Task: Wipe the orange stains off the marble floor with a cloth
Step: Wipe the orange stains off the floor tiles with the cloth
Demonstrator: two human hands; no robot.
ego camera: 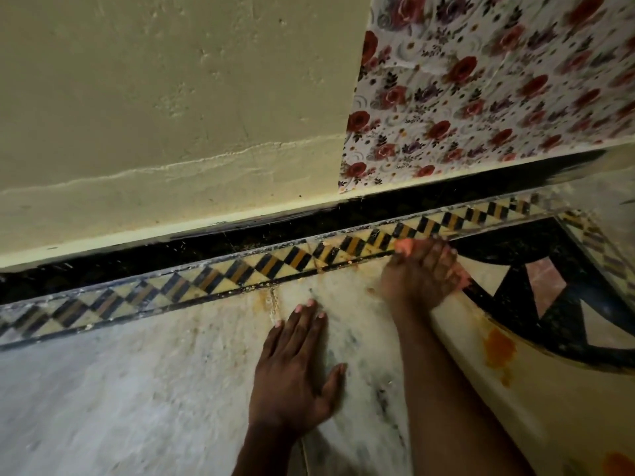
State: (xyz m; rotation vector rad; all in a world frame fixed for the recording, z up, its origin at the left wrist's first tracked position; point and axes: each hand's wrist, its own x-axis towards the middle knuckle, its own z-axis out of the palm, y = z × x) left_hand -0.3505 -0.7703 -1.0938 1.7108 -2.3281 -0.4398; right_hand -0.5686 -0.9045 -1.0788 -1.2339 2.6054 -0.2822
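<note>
I read this as the middle of the scrubbing step. My right hand (424,274) is curled into a fist on a small pinkish-orange cloth (405,247), of which only a wad shows above the knuckles and a sliver at the far edge of the hand, and it presses that cloth down where the pale marble floor (171,389) meets the checkered border (240,274) near the wall (154,97). The hand is blurred, so I take it to be mid-stroke, though I cannot tell which way. My left hand (297,365) lies flat on the floor with fingers straight and spread, holding nothing, just propping me up. Faint orange smears (266,297) streak the marble between the two hands, close to the border, so this patch looks part cleaned at best. A much stronger orange stain (499,352) sits well to the right on the cream band beside the black curve, and another orange patch (618,463) shows at the bottom right corner; both look untouched. Next I would finish the streaks along the border seam with firm short passes, then carry the cloth right to the big stain, likely turning it to a cleaner face first so it lifts colour instead of spreading it.
</note>
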